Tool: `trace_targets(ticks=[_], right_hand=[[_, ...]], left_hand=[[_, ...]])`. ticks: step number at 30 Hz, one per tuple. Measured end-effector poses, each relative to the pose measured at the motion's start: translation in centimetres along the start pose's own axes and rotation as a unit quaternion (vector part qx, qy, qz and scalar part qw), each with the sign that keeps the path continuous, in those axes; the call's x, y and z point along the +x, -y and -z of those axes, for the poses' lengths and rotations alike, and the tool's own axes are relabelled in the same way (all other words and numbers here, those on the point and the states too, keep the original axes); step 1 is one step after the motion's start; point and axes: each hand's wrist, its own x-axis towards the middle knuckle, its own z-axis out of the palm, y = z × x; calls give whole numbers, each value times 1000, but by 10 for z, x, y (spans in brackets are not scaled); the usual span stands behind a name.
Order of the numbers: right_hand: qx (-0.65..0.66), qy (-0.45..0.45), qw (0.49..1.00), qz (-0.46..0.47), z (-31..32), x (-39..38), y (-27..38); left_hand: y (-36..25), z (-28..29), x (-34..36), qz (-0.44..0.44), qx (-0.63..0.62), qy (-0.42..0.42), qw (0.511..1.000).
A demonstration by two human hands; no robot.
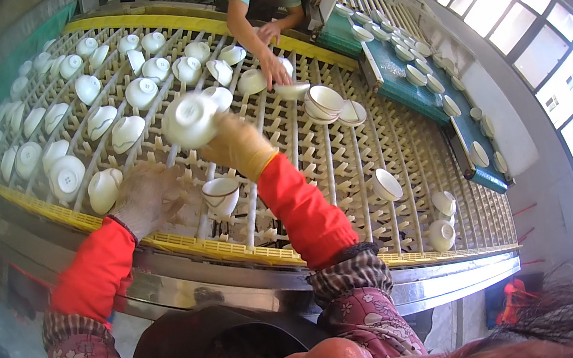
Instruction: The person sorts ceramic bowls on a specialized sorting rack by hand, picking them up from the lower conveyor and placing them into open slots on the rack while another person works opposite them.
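My right hand point(240, 145), in a yellowish glove, grips a white bowl point(190, 121) by its side. That bowl is held above the conveyor with its foot ring facing up. My left hand point(148, 198), in a greyish glove and slightly blurred, hovers low at the near edge with its fingers apart. Just left of it a white bowl point(105, 191) leans on the conveyor pegs. Between my hands and nearer to me, another bowl point(221, 196) with a dark rim stands upright. Rows of tilted, overturned bowls point(142, 92) cover the pegged conveyor's left part.
Across the pegged conveyor point(321, 207), a co-worker's hand point(274, 68) reaches to a bowl point(292, 91). Stacked bowls point(324, 102) sit right of it; single bowls point(387, 184) lie farther right. Yellow rails point(238, 252) edge the conveyor. A green belt point(403, 85) carries bowls at right.
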Motion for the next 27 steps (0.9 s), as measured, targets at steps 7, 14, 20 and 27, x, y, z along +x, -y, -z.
trace_targets(ticks=[7,14,20,27], right_hand=[[-664,-258,685,155,19,-144,51],[-796,-361,471,-121,132,-259,79],[-702,-420,571,-63,100,-249,80],[-434,-58,881,182,30,-166,46]], left_hand=[[-12,8,-20,-27,-43,-80,995],[-50,-17,3,-184,-43,-62,980],[-56,-20,33,65,-101,105,987],[-25,-47,17,63,-232,22,970]])
